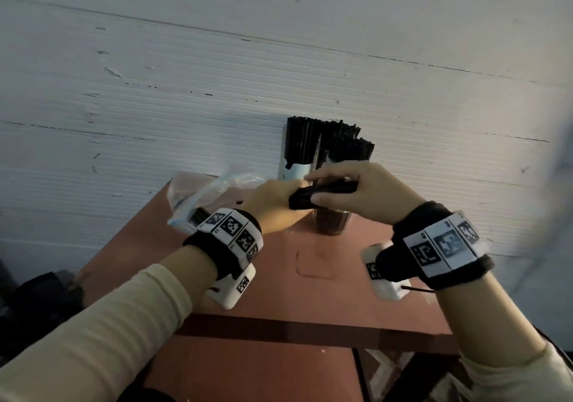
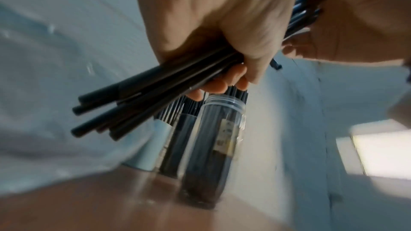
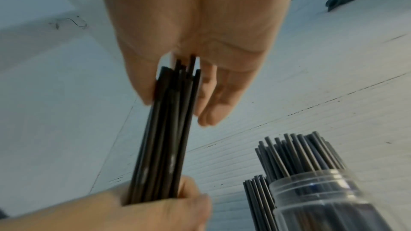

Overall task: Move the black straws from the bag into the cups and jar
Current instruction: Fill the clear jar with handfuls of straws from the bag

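The surface (image 1: 325,296) is a reddish-brown top, and its near edge has a dark strip running across it. Two arms in pale sleeves (image 1: 102,333) reach over it, each with a black wrist band covered in black and white square marks. On the far left the surface ends at a slanted edge, and something dark lies down low beside it, too dim to tell what. Over the middle of the surface, both hands hold one bundle of black straws (image 1: 322,195) lying sideways in the air. The left hand (image 1: 273,206) has its fingers curled tight round one end of the bundle. The right hand (image 1: 359,190) pinches the other end between its thumb and its straighter fingers. Right under the bundle stands a clear jar (image 1: 331,221), already packed with straws, and its open mouth is just below the hands. To the left of the hands lies the clear plastic bag (image 1: 201,197), crumpled, with a few black straws showing inside it. Behind the jar stand the cups (image 1: 294,169), a pale blue one and one more beside it, close together and full of tall black straws that stick up high. The cups sit at the far edge of the surface, right by the white ridged wall (image 1: 279,60). The wall has small dark scratches and long thin lines on it. The near part of the surface, between the arms, has only a faint drawn mark on it.
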Tool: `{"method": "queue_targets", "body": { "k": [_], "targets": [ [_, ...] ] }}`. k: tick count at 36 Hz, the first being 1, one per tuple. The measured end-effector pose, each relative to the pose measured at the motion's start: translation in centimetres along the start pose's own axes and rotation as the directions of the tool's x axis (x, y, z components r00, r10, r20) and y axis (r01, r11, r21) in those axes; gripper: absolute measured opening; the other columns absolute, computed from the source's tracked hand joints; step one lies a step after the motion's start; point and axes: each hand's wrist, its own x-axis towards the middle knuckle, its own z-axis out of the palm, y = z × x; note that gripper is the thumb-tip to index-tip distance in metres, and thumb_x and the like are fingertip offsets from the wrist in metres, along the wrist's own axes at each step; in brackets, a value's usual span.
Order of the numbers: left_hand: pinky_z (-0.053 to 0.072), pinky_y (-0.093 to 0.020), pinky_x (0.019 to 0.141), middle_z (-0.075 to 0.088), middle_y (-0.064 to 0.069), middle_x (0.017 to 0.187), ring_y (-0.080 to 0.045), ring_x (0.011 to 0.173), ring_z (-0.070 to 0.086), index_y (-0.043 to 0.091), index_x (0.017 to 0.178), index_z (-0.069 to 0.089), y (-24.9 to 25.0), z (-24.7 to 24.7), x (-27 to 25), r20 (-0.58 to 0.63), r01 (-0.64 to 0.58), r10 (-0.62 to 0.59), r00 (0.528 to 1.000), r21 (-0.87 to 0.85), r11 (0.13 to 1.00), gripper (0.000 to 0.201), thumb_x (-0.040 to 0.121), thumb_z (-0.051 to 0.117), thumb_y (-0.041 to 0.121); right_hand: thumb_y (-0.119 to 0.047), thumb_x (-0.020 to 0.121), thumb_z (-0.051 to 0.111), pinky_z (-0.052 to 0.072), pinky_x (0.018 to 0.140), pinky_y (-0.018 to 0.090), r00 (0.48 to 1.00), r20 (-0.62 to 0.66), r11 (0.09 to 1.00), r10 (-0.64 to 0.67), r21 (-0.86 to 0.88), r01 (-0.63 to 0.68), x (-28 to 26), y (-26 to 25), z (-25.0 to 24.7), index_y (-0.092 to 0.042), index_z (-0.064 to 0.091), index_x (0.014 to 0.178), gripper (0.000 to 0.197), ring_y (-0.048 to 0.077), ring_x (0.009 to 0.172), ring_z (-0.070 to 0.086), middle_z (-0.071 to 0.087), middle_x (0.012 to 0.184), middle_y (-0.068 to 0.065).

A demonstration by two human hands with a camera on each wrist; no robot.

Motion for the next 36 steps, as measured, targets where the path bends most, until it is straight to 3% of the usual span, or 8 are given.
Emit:
{"method": "queue_targets", "body": {
  "k": [4,8,12,15,20,25,30,36],
  "targets": [
    [0.040,-0.025,0.061,0.058,0.006,0.069,-0.010,0.066,0.055,0.026,0.074,0.056,0.9,0.9,0.6,-0.086,0.066,-0.088,0.992,-0.234,0.970,0.025,0.091,0.062,0.043,-0.035,0.086,0.068,0.049,0.087,0.020,0.929,-0.357,0.993,-0.100,0.026,0.117,0.6,-0.5,-0.5,-0.031,0.066,0.116,0.030,0.002,0.100,0.058,0.063,0.109,-0.009],
    [0.046,-0.027,0.066,0.060,-0.005,0.064,-0.010,0.057,0.056,0.012,0.076,0.062,2.2,1.5,0.6,-0.048,0.066,-0.102,0.994,-0.484,0.872,0.027,0.091,0.064,0.035,-0.020,0.090,0.062,0.047,0.091,0.019,0.846,-0.482,0.969,-0.227,-0.027,0.245,1.8,-1.2,0.4,-0.019,0.057,0.124,0.035,0.009,0.109,0.051,0.049,0.122,-0.001],
    [0.049,-0.021,0.070,0.066,-0.002,0.069,-0.002,0.061,0.063,0.019,0.075,0.062,2.6,2.0,0.4,0.014,0.101,-0.115,0.993,-0.598,0.795,0.018,0.092,0.064,0.022,-0.013,0.091,0.058,0.040,0.093,0.010,0.824,-0.486,0.954,-0.292,-0.086,0.288,2.7,-1.0,2.0,-0.010,0.055,0.123,0.032,0.005,0.110,0.047,0.049,0.122,0.002],
    [0.053,-0.032,0.089,0.074,-0.006,0.090,-0.009,0.087,0.070,0.014,0.091,0.068,1.8,2.5,0.3,0.100,0.174,-0.143,0.985,-0.642,0.747,0.006,0.089,0.070,0.019,-0.014,0.093,0.056,0.033,0.095,0.005,0.882,-0.392,0.965,-0.261,-0.074,0.252,3.0,-0.6,3.2,-0.010,0.056,0.123,0.031,0.006,0.112,0.050,0.055,0.122,0.002],
    [0.050,-0.041,0.097,0.073,-0.009,0.088,-0.020,0.094,0.068,0.006,0.086,0.071,0.7,2.7,0.2,0.196,0.240,-0.151,0.969,-0.602,0.761,0.015,0.084,0.072,0.021,-0.018,0.090,0.057,0.045,0.098,0.039,0.921,-0.313,0.972,-0.233,-0.066,0.224,3.3,0.1,4.6,-0.014,0.064,0.112,0.023,0.017,0.110,0.056,0.061,0.115,-0.001],
    [0.047,-0.039,0.098,0.073,-0.002,0.081,-0.019,0.094,0.067,0.006,0.077,0.070,0.5,2.4,0.5,0.190,0.260,-0.181,0.965,-0.606,0.751,0.020,0.083,0.074,0.025,-0.020,0.090,0.059,0.040,0.105,0.040,0.894,-0.375,0.969,-0.246,-0.061,0.241,3.5,-0.2,4.5,-0.015,0.064,0.116,0.027,0.018,0.119,0.052,0.058,0.124,0.000],
    [0.047,-0.032,0.096,0.068,-0.016,0.087,-0.018,0.088,0.064,-0.010,0.091,0.065,0.8,2.1,0.0,0.253,0.300,-0.181,0.950,-0.592,0.748,0.027,0.088,0.069,0.016,-0.021,0.092,0.060,0.041,0.101,0.023,0.923,-0.327,0.978,-0.201,-0.021,0.206,3.5,0.3,4.9,-0.014,0.065,0.116,0.026,0.011,0.114,0.055,0.060,0.121,-0.001],
    [0.048,-0.032,0.091,0.066,-0.007,0.082,-0.016,0.083,0.062,0.005,0.083,0.067,0.7,2.0,-0.1,0.297,0.324,-0.191,0.936,-0.506,0.799,0.019,0.088,0.069,0.023,-0.014,0.089,0.063,0.032,0.099,0.007,0.888,-0.399,0.971,-0.229,-0.031,0.237,3.6,0.5,5.3,-0.015,0.063,0.120,0.030,0.009,0.119,0.048,0.051,0.127,0.002]
  ]
}}
